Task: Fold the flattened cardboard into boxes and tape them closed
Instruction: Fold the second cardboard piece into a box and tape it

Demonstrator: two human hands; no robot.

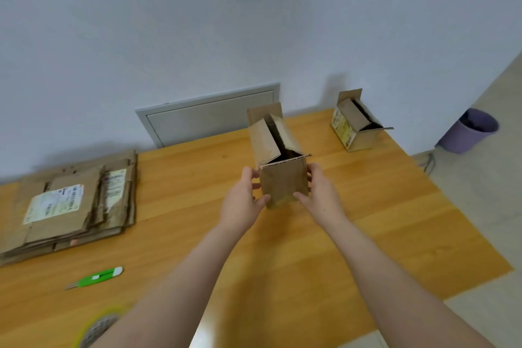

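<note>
both hands, l hand & r hand, grip upright box, flaps open.

purple bin: on floor, right of wooden table | grey wall panel: behind table's far edge

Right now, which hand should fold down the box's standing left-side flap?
Left, probably: the left hand holds the box on the side below that flap, while the right hand steadies the opposite side.
</note>
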